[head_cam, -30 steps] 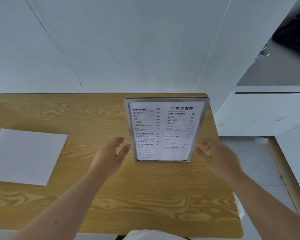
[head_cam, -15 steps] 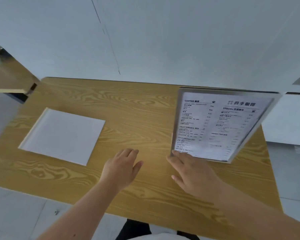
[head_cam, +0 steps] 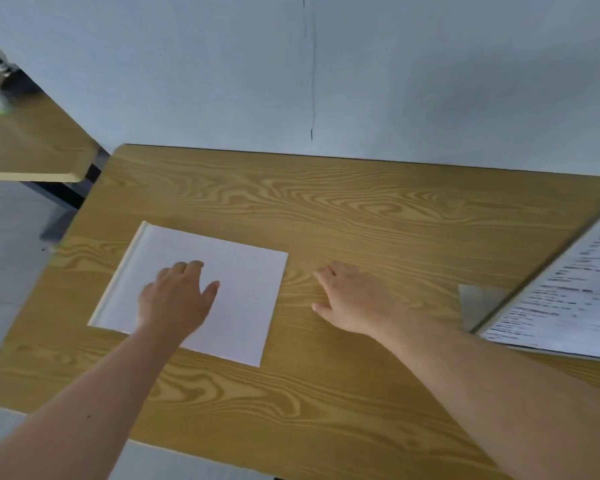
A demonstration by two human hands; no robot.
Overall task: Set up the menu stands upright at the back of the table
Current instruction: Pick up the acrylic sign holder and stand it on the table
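Observation:
A white menu stand [head_cam: 243, 292] lies flat, blank side up, on the left part of the wooden table [head_cam: 361, 216]. My left hand [head_cam: 177, 299] hovers over or rests on its middle, fingers spread, holding nothing. On the bare wood just right of the stand's edge is my right hand [head_cam: 354, 299], open and palm down. A second menu stand [head_cam: 568, 299] with a printed coffee menu stands upright at the right edge of the view, partly cut off.
A white wall [head_cam: 326, 64] runs along the table's back edge. Another wooden table [head_cam: 25, 147] stands at the far left with a blurred object on it. Grey floor shows left of the table.
Both hands have left the upright printed menu stand and moved left; the view has swung left with them. My left hand is now over the flat white stand, my right beside it.

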